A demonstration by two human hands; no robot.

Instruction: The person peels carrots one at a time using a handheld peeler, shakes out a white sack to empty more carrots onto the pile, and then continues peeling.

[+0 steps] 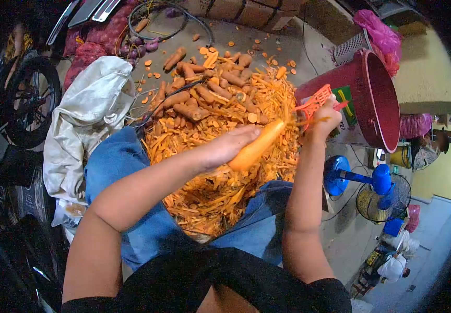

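Blue-jeaned knees [131,172] are framing the peel heap [210,198], and I am holding the carrot [257,147] out over it, I judge so that shavings land there. My left hand [228,147] is wrapping round its thick end, forearm reaching forward. My right hand [325,119], just past the tip, is gripping the orange peeler [313,104], wrist cocked. Unpeeled carrots [194,104] are lying beyond both hands.

Carrot [259,146] base — under L hand [224,148]
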